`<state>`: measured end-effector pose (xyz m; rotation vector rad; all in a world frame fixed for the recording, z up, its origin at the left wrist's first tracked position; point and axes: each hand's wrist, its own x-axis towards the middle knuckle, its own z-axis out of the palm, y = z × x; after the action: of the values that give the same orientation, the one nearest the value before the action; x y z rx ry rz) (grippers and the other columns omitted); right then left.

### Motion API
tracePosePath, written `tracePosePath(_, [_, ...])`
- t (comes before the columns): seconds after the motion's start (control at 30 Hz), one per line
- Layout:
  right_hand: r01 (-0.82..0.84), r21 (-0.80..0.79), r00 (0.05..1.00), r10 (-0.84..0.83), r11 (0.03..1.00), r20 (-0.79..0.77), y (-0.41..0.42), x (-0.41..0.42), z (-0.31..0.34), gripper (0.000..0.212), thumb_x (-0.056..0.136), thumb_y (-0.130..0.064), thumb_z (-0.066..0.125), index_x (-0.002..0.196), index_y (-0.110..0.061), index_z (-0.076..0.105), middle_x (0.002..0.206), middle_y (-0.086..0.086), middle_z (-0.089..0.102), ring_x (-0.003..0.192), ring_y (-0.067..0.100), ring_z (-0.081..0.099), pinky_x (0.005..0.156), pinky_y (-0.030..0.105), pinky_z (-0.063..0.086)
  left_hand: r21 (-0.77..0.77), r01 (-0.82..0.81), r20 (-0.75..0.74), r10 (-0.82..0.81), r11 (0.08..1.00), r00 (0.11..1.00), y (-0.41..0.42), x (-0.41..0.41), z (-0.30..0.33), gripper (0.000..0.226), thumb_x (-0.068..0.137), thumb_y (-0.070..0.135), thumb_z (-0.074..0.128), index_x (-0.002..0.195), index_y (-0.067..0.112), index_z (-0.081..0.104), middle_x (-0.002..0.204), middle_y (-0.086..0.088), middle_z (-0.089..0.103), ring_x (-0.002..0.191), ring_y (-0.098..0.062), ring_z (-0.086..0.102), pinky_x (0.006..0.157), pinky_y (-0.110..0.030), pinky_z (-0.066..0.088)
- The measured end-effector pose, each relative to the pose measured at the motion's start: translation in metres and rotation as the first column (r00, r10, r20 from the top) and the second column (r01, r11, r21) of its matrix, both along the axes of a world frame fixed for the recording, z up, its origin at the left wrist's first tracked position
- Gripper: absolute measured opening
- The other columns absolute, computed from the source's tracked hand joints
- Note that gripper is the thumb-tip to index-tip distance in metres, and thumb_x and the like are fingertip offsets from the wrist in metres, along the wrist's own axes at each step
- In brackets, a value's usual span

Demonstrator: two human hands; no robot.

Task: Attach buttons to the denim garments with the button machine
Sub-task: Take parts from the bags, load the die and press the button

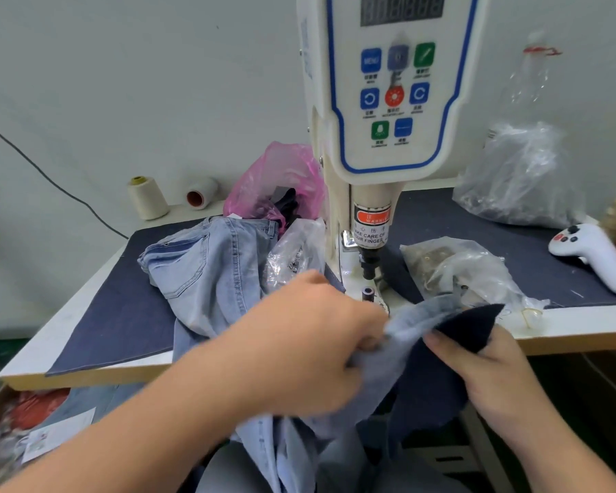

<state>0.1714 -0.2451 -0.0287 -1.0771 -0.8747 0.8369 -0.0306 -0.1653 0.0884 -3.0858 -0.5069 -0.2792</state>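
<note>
With the pale blue denim garment (399,336) pinched in the curled left hand (310,346) and right hand (491,378), just short of the white button machine (381,137), fingers could be caught if fed carelessly under its punch.

A button machine (377,137) stands at the middle of the bench (86,314), toward its back edge. Left of it, folded jeans (207,268) lie on the bench, with a bag (278,183) behind them and two thread cones (148,198) by the back-left corner. Right of the machine lie two bags (456,268) and a handheld controller (594,254). Before the front edge, two hands (310,350) hold a garment (424,350).
</note>
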Motion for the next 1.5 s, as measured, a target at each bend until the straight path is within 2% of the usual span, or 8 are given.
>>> tracePosePath(0.27, [-0.077, 0.087, 0.971, 0.055, 0.993, 0.234, -0.014, -0.002, 0.02, 0.084, 0.068, 0.026, 0.069, 0.122, -0.038, 0.066, 0.077, 0.007, 0.073, 0.071, 0.011, 0.069, 0.069, 0.016, 0.052, 0.098, -0.229, -0.05, 0.234, 0.969, 0.971, 0.012, 0.034, -0.02, 0.037, 0.089, 0.012, 0.053, 0.122, 0.029, 0.054, 0.111, 0.005, 0.061, 0.102, -0.023, 0.058, 0.071, -0.029, 0.034])
tracePosePath(0.4, [-0.149, -0.147, 0.835, 0.204, 0.978, 0.51, -0.016, -0.01, 0.037, 0.07, 0.071, -0.014, 0.088, 0.117, -0.06, 0.061, 0.106, -0.022, 0.072, 0.1, -0.009, 0.064, 0.081, 0.002, 0.042, 0.154, -0.144, -0.031, 0.151, 0.977, 0.988, 0.011, 0.036, -0.024, 0.011, 0.084, 0.014, 0.054, 0.089, 0.024, 0.054, 0.085, 0.007, 0.043, 0.082, -0.021, 0.049, 0.066, -0.031, 0.023])
tracePosePath(0.6, [0.079, -0.307, 0.773, 0.136, 0.949, 0.62, -0.007, -0.006, 0.034, 0.044, 0.078, 0.009, 0.06, 0.08, -0.034, 0.066, 0.071, -0.01, 0.067, 0.064, -0.002, 0.057, 0.06, 0.018, 0.044, 0.134, -0.157, -0.045, 0.164, 0.978, 0.985, 0.018, 0.028, -0.024, 0.037, 0.078, 0.02, 0.061, 0.066, 0.025, 0.026, 0.063, 0.007, 0.038, 0.06, -0.012, 0.037, 0.08, -0.021, 0.028])
tracePosePath(0.8, [0.007, -0.222, 0.849, 0.111, 0.975, 0.516, -0.006, 0.001, 0.03, 0.028, 0.081, 0.003, 0.075, 0.074, -0.023, 0.065, 0.066, -0.003, 0.062, 0.064, 0.006, 0.055, 0.061, 0.024, 0.044, -0.44, -0.317, -0.266, 0.215, 0.84, 0.94, 0.025, 0.022, -0.006, 0.033, 0.077, 0.063, 0.072, 0.086, 0.035, 0.058, 0.067, 0.019, 0.053, 0.061, 0.002, 0.051, 0.056, -0.023, 0.036])
tracePosePath(0.97, [-0.083, -0.065, 0.994, 0.088, 0.994, 0.067, -0.005, -0.008, 0.033, 0.014, 0.071, -0.018, 0.08, 0.085, -0.02, 0.076, 0.085, -0.001, 0.074, 0.081, 0.011, 0.068, 0.071, 0.02, 0.054, -0.62, -0.248, -0.121, 0.222, 0.745, 0.967, 0.032, 0.026, -0.014, 0.026, 0.085, 0.028, 0.071, 0.073, 0.02, 0.049, 0.06, 0.013, 0.047, 0.054, -0.005, 0.043, 0.056, -0.026, 0.036])
tracePosePath(1.1, [-0.064, 0.048, 0.878, 0.079, 0.997, -0.472, -0.006, -0.016, 0.03, 0.024, 0.071, -0.021, 0.07, 0.093, -0.018, 0.079, 0.101, 0.008, 0.075, 0.092, 0.021, 0.073, 0.078, 0.036, 0.06, -0.757, -0.194, 0.021, 0.319, 0.624, 0.947, 0.035, 0.022, -0.024, 0.023, 0.088, 0.011, 0.065, 0.085, 0.03, 0.053, 0.068, 0.014, 0.054, 0.059, -0.008, 0.045, 0.06, -0.027, 0.038])
tracePosePath(1.33, [0.065, -0.015, 0.789, -0.06, 0.998, -0.611, 0.005, -0.063, 0.013, 0.037, 0.078, -0.009, 0.063, 0.115, -0.009, 0.067, 0.11, 0.015, 0.073, 0.1, 0.029, 0.072, 0.072, 0.035, 0.061, -0.845, -0.131, 0.053, 0.324, 0.519, 0.944, 0.028, 0.02, -0.03, 0.028, 0.081, 0.023, 0.051, 0.104, 0.012, 0.063, 0.092, -0.022, 0.061, 0.082, -0.017, 0.05, 0.082, -0.049, 0.046])
tracePosePath(1.5, [0.09, -0.104, 0.659, -0.137, 0.991, -0.74, 0.011, -0.065, 0.015, 0.034, 0.077, -0.017, 0.066, 0.111, -0.017, 0.069, 0.101, 0.01, 0.076, 0.083, 0.024, 0.076, 0.053, 0.029, 0.057, -0.914, -0.092, 0.079, 0.396, 0.395, 0.915, 0.031, 0.011, -0.039, 0.04, 0.081, 0.039, 0.056, 0.107, 0.008, 0.061, 0.089, -0.008, 0.057, 0.083, -0.019, 0.051, 0.08, -0.037, 0.038])
